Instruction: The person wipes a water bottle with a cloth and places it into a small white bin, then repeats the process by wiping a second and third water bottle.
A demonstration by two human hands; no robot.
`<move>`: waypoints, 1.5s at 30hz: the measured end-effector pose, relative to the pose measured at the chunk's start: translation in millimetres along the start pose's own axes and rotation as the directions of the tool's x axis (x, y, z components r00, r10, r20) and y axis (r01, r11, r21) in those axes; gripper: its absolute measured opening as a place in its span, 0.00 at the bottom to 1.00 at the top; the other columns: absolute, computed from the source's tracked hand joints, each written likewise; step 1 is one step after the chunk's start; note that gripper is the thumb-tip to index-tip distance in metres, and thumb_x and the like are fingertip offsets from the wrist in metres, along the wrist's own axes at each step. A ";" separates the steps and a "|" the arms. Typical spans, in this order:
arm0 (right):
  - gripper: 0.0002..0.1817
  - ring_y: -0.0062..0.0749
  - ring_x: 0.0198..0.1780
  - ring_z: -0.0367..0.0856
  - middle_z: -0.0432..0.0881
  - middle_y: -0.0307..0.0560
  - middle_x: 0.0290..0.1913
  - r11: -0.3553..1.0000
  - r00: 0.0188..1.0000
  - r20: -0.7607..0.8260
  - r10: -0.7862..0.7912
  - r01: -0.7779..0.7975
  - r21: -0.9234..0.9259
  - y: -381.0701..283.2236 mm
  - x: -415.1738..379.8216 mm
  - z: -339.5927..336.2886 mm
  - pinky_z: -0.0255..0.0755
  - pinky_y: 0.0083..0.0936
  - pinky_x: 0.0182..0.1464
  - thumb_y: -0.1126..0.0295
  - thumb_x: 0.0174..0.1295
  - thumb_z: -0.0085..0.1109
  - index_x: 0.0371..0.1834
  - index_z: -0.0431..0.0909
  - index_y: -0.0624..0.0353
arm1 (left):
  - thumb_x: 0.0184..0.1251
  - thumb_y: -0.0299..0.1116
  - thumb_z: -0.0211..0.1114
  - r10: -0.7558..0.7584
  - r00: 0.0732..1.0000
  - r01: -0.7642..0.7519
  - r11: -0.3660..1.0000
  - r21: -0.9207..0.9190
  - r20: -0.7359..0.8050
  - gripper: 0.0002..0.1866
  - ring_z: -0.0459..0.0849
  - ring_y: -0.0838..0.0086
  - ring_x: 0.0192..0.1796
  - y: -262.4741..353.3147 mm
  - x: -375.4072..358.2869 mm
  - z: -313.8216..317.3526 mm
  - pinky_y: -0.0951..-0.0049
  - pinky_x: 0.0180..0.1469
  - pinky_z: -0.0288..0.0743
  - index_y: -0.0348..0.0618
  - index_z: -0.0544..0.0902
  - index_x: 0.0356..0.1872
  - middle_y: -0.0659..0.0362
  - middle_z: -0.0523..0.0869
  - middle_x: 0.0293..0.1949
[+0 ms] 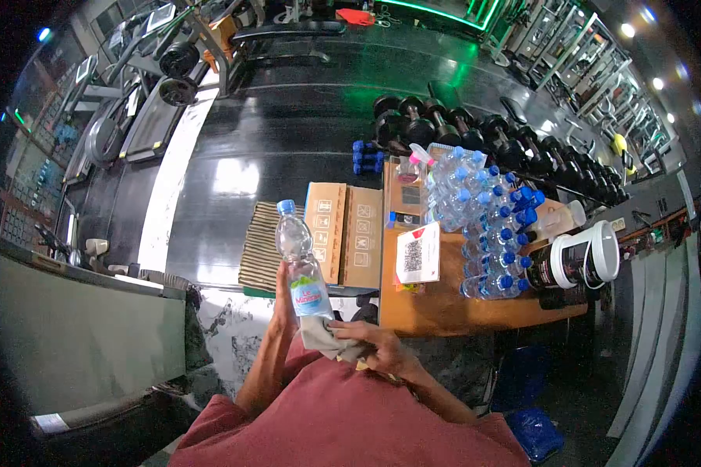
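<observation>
A clear plastic bottle (307,286) with a light blue cap and a blue and green label stands nearly upright in front of the red shirt. My left hand (283,302) is closed around its left side. A pale grey cloth (324,338) lies against the bottle's base, and my right hand (375,344) is closed on it from the right. Folds of the cloth hide the bottom of the bottle and part of my right fingers.
On the right, a wooden table (452,313) bears many capped bottles (494,285), a QR code card (417,255) and a white bucket (600,254). An open cardboard box (361,238) and a striped mat (262,246) lie ahead. Dumbbells (500,138) line the back.
</observation>
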State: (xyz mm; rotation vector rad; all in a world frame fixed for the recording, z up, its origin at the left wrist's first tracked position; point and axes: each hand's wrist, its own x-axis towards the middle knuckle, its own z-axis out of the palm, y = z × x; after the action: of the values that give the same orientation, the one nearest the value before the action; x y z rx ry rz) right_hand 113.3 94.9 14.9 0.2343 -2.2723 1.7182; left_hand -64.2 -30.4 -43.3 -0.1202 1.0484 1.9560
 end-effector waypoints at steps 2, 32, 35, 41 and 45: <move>0.29 0.45 0.61 0.71 0.72 0.52 0.60 0.976 0.996 -0.070 0.062 -0.046 0.212 7.1 -2.5 0.1 0.66 0.31 0.60 0.82 0.43 0.56 0.54 0.72 0.54 | 0.64 0.67 0.39 -0.127 0.951 0.164 0.980 -0.114 0.281 0.39 0.79 0.62 0.49 -1.5 -0.6 -16.6 0.61 0.49 0.77 0.41 0.67 0.59 0.50 0.78 0.48; 0.23 0.42 0.63 0.68 0.73 0.45 0.58 0.823 0.987 -0.137 -0.084 -0.008 -0.568 -7.3 52.6 0.7 0.69 0.35 0.60 0.86 0.47 0.52 0.46 0.78 0.51 | 0.63 0.64 0.42 -0.125 0.970 0.171 0.960 -0.221 0.209 0.33 0.82 0.67 0.37 -21.7 21.4 7.5 0.68 0.39 0.79 0.43 0.76 0.48 0.55 0.82 0.40; 0.21 0.42 0.62 0.69 0.74 0.43 0.57 0.836 0.988 -0.009 -0.155 0.127 -0.533 -11.0 30.0 4.7 0.71 0.35 0.58 0.86 0.46 0.54 0.44 0.78 0.51 | 0.61 0.67 0.43 -0.094 0.968 0.128 0.983 -0.133 0.235 0.35 0.81 0.66 0.37 1.4 12.7 34.6 0.67 0.38 0.78 0.43 0.74 0.48 0.52 0.81 0.39; 0.20 0.50 0.61 0.70 0.72 0.53 0.57 0.936 0.933 -0.278 -0.228 0.131 -0.326 26.2 5.9 11.5 0.68 0.36 0.59 0.84 0.50 0.50 0.48 0.74 0.55 | 0.65 0.62 0.43 0.005 0.989 -0.009 0.999 0.032 0.145 0.32 0.81 0.63 0.43 0.0 5.6 47.1 0.61 0.46 0.78 0.45 0.69 0.56 0.50 0.79 0.46; 0.22 0.35 0.47 0.77 0.75 0.49 0.51 0.986 0.813 -0.558 0.166 -0.137 0.094 39.8 -2.5 17.6 0.73 0.29 0.49 0.82 0.55 0.45 0.55 0.68 0.58 | 0.68 0.55 0.47 0.047 0.999 -0.043 0.984 -0.171 0.023 0.25 0.82 0.67 0.39 -3.4 6.8 57.0 0.64 0.43 0.78 0.42 0.72 0.50 0.55 0.80 0.37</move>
State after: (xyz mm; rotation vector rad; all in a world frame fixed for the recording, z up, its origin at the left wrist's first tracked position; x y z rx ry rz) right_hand 101.7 89.0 -26.8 -0.4141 -1.8402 1.6341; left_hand -48.7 15.5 -12.1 -0.1647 0.8723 2.0812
